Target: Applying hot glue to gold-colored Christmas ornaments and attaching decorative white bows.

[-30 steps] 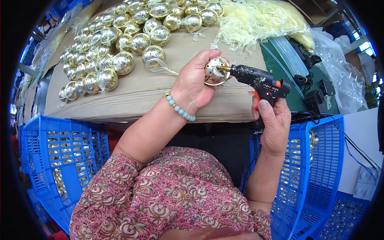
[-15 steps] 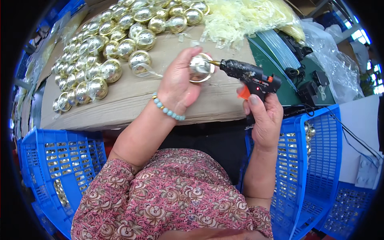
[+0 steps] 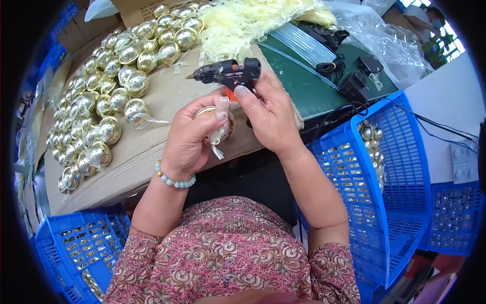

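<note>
My left hand (image 3: 188, 129) is closed around a shiny gold ball ornament (image 3: 223, 133), held above the near edge of the cardboard. Its thumb lies across the ball, beside a pale translucent ribbon (image 3: 224, 103) sticking up. Another short ribbon end hangs below the ball. Just to the right, my right hand (image 3: 273, 114) grips a black glue gun (image 3: 217, 72) with an orange trigger. The gun's brass nozzle points left, above and apart from the ball. A small red light glows on its side.
Many gold balls (image 3: 109, 129) with ribbons cover the cardboard (image 3: 177, 81) at left. Behind lie a heap of pale yellow ribbons (image 3: 235, 28) and clear glue sticks (image 3: 304, 43) on a green mat (image 3: 286, 71). Blue crates (image 3: 377, 223) holding gold balls flank me. Black cables cross the right side.
The glue gun's nozzle has left the ball, moving up and left. My left hand has brought the ball lower, its thumb now over it. The whole view has shifted.
</note>
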A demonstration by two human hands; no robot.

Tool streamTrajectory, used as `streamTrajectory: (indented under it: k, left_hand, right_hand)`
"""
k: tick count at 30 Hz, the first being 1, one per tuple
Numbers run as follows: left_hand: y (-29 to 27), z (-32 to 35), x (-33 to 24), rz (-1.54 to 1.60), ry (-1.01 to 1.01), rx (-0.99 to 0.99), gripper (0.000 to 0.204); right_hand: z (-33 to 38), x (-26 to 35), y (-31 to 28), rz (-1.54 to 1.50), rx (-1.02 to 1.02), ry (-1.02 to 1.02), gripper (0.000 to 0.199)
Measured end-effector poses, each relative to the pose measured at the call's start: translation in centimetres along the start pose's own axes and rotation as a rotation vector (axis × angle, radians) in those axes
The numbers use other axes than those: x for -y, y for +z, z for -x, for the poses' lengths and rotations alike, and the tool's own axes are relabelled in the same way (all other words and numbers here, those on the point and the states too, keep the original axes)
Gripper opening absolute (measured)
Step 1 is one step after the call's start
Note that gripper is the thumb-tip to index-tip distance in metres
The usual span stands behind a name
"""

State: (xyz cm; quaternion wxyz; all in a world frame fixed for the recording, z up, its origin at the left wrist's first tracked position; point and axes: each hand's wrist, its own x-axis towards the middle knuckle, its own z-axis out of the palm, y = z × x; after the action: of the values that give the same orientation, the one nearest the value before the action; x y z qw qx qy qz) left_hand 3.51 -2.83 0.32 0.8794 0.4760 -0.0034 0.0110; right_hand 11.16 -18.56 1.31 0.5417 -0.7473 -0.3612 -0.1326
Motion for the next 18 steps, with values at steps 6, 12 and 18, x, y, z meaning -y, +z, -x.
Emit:
streamTrajectory:
  k: [6, 12, 18]
  left_hand:
    - [-0.6, -0.3, -1.1, 0.028, 0.003, 0.03, 0.03]
    - [-1.8, -2.0, 0.7, 0.235, -0.043, 0.025, 0.017]
    - [-1.8, -1.0, -0.6, 0.249, 0.094, -0.02, 0.021]
  right_hand:
    - [-1.4, 0.8, 0.4, 0.081, 0.013, -0.106, 0.02]
    - [-1.1, 1.0, -0.6, 0.15, 0.21, -0.015, 0.028]
    - [-6.0, -4.6, -6.3, 0.564, 0.275, 0.193, 0.033]
